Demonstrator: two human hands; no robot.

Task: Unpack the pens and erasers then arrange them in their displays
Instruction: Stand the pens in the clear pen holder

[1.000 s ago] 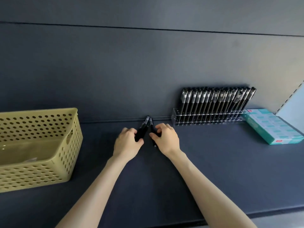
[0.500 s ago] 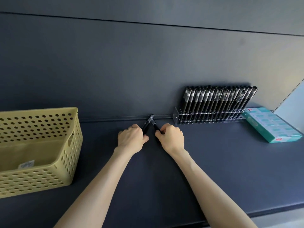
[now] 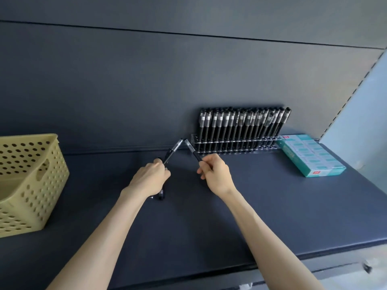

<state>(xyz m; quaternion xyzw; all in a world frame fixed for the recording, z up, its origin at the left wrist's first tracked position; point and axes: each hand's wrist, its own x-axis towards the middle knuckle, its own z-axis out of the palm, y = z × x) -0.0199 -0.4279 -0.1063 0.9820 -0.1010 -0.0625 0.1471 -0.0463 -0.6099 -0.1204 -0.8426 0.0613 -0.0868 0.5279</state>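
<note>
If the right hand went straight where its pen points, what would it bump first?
Probably the tip of the pen in the left hand, almost touching the pen in the right hand; the dark wall is behind. Depth is unclear.

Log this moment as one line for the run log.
left hand: grips pen bundle | right hand: pinches single pen | pen rack: holds standing row | teal box: beside rack

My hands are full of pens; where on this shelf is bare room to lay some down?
Bare shelf lies between the yellow basket and the left hand, and in a broad patch in front of the pen rack and teal box, right of the right hand. Crowded: the back right, where rack and box sit side by side.
</note>
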